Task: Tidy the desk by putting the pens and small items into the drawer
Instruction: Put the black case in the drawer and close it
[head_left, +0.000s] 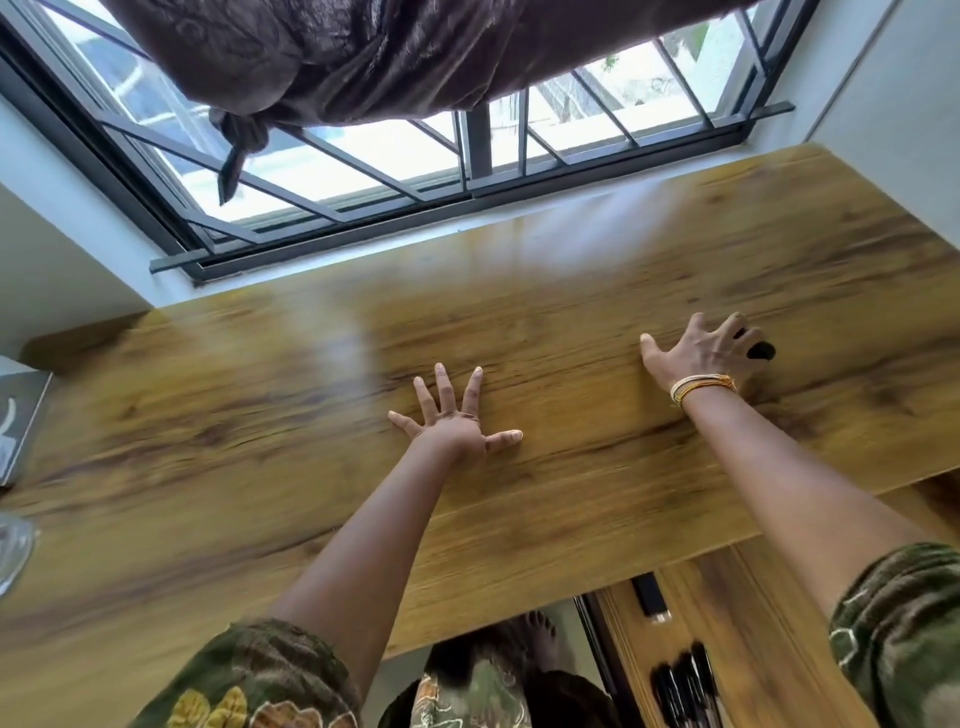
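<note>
My left hand (457, 421) lies flat on the wooden desk (260, 441), fingers spread, holding nothing. My right hand (709, 351), with thread bracelets at the wrist, reaches to the right part of the desk and its fingers curl over a small black item (762, 351), mostly hidden beneath them. Below the desk's front edge the drawer (727, 623) stands pulled out. Inside it lie several dark pens (685, 686) and a black rectangular item (649, 597).
A barred window (467, 150) with a knotted brown curtain (322, 57) runs along the back of the desk. A grey object (18, 415) and a glass item (13, 545) sit at the left edge. My feet (535, 639) show under the desk.
</note>
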